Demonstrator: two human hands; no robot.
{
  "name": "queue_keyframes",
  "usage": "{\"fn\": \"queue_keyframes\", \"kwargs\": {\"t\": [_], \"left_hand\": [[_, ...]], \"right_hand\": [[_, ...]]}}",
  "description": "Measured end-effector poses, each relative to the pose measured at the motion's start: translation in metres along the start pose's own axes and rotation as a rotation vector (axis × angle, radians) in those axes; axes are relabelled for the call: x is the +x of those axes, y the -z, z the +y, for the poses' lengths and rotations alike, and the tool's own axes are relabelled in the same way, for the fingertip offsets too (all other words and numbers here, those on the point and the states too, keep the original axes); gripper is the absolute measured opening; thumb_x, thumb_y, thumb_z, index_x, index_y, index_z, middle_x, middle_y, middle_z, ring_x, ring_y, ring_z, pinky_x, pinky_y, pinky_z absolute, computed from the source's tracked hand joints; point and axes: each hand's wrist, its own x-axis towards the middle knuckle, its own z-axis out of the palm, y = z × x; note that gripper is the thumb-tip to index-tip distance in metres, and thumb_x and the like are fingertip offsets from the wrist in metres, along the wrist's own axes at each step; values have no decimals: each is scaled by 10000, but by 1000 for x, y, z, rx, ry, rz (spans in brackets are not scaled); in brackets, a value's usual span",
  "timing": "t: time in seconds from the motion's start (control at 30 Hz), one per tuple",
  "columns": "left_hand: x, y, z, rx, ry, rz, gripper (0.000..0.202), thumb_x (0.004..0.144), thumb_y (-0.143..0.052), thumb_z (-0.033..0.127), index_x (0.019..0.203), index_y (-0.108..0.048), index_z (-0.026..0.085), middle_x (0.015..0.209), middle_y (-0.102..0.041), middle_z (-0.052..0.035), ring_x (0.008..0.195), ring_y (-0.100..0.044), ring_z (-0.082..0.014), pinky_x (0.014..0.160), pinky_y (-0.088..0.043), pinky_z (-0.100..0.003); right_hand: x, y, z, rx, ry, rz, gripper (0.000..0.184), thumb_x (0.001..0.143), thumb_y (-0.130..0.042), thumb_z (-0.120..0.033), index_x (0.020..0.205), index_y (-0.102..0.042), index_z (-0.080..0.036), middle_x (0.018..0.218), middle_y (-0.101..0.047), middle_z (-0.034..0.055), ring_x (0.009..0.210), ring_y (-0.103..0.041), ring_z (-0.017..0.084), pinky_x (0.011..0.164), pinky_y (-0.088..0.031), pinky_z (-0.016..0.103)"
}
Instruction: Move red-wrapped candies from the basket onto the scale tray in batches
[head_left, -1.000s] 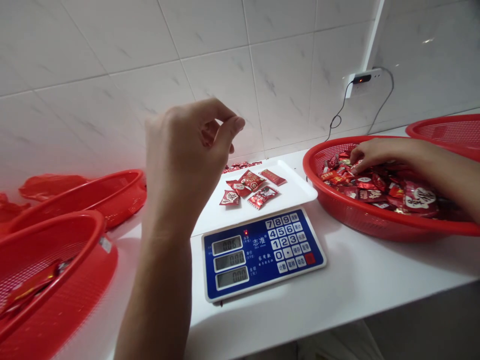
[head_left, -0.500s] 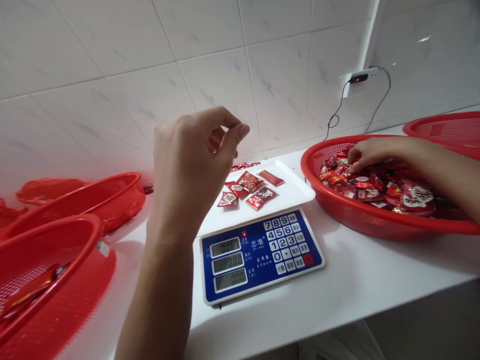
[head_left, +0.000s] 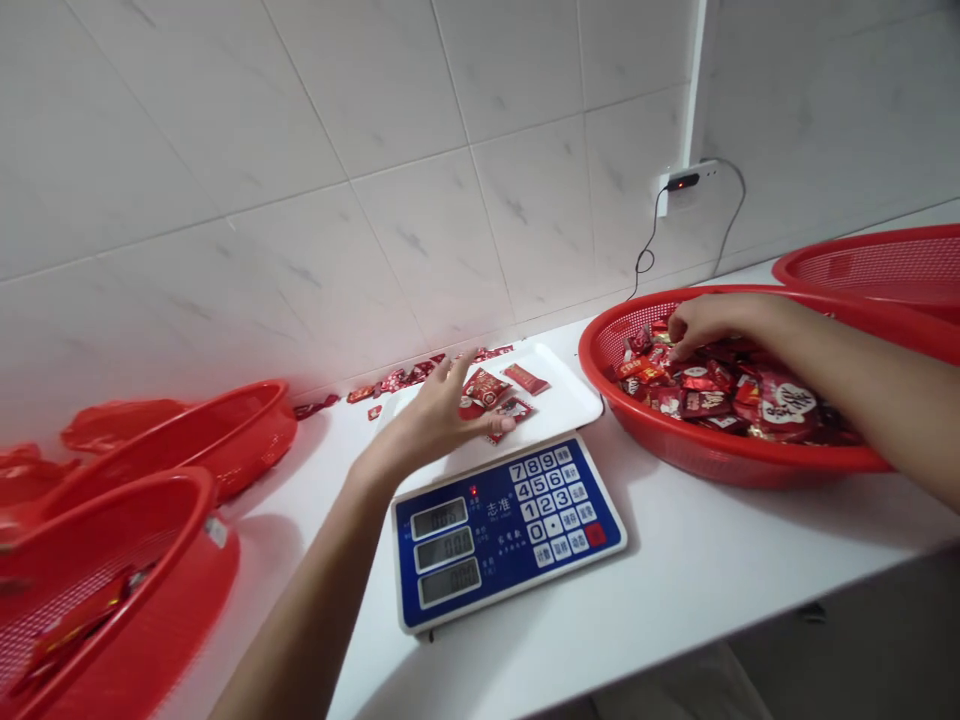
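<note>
My left hand (head_left: 435,418) reaches over the white pan of the scale (head_left: 504,500), fingers spread and open, its fingertips at the red candy packets (head_left: 496,390) lying on the pan. My right hand (head_left: 709,322) rests in the big red basket (head_left: 720,455) on the right, fingers curled down into the heap of red wrapped candies (head_left: 731,385); what they grip, if anything, is hidden. The scale's blue panel shows three displays and a keypad.
Two red baskets (head_left: 105,560) sit at the left, the near one holding a few packets. Another red basket (head_left: 877,262) stands at the far right. Loose candies (head_left: 397,382) lie along the tiled wall. A cable (head_left: 649,245) runs to a wall socket. The counter edge is near.
My left hand dropped from a raised pinch down to the scale pan and opened over the packets. The view shifted left and down. My right hand stays in the basket.
</note>
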Motion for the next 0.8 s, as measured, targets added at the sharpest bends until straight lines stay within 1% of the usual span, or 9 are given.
{"fn": "queue_keyframes", "kwargs": {"t": [0.13, 0.2, 0.27, 0.33, 0.4, 0.47, 0.53, 0.63, 0.8], "left_hand": [[3, -28, 1, 18, 101, -1, 984, 780, -703, 600, 1540, -149, 312, 1621, -23, -209, 1432, -36, -538, 1015, -298, -748], [11, -33, 2, 21, 122, -3, 949, 798, -675, 611, 1542, -163, 322, 1624, 19, -195, 1423, -10, -558, 991, -294, -772], [17, -33, 1, 28, 69, -44, 841, 833, -630, 605, 1526, -260, 303, 1626, -66, -177, 1434, -92, -528, 1023, -304, -732], [18, -31, -3, -14, -45, -79, 654, 888, -561, 568, 1456, -419, 277, 1595, -242, -142, 1418, -281, -431, 1079, -348, -612], [13, -28, -8, -64, -149, -47, 476, 936, -490, 501, 1342, -556, 262, 1517, -407, -104, 1359, -418, -324, 1097, -383, -488], [3, -26, -13, -65, -186, 13, 394, 955, -453, 446, 1253, -625, 254, 1421, -515, -94, 1297, -488, -275, 1086, -401, -438], [-5, -25, -16, -38, -158, 54, 373, 949, -465, 444, 1208, -657, 255, 1319, -576, -100, 1199, -558, -264, 1044, -436, -426], [-10, -24, -16, 7, -114, 81, 360, 939, -491, 456, 1170, -682, 257, 1198, -608, -97, 1001, -637, -243, 921, -504, -391], [5, -16, -9, 157, -215, 108, 292, 947, -484, 350, 1127, -688, 246, 1098, -663, -83, 908, -641, -225, 798, -505, -333]], "right_hand": [[1, 1, 2, -11, 33, 6, 153, 725, -711, -308, 659, -615, -209, 839, -681, 80, 837, -640, 288, 715, -466, 378], [0, 1, 2, -18, 34, -4, 141, 740, -691, -316, 676, -630, -206, 848, -683, 84, 838, -644, 282, 724, -473, 381], [1, 1, 3, -23, 34, -5, 122, 747, -682, -315, 706, -648, -204, 852, -687, 88, 842, -646, 277, 728, -479, 378], [2, 1, 5, -28, 44, -3, 120, 753, -675, -328, 733, -666, -210, 848, -691, 83, 845, -647, 274, 726, -485, 375], [5, 0, 8, -32, 57, 2, 132, 752, -676, -351, 739, -676, -219, 851, -696, 77, 848, -649, 274, 722, -492, 375], [7, -1, 10, -36, 60, 0, 144, 741, -682, -366, 722, -677, -224, 846, -700, 77, 838, -650, 277, 708, -496, 379], [8, -2, 10, -25, 55, 0, 134, 729, -688, -360, 708, -671, -228, 850, -703, 77, 825, -651, 278, 686, -497, 378], [5, -2, 7, -7, 33, -1, 111, 731, -682, -323, 700, -648, -222, 866, -703, 78, 819, -652, 272, 678, -496, 370], [0, 0, 1, -18, 41, -17, 117, 744, -668, -300, 679, -623, -214, 865, -696, 76, 845, -648, 272, 721, -489, 372]]}}
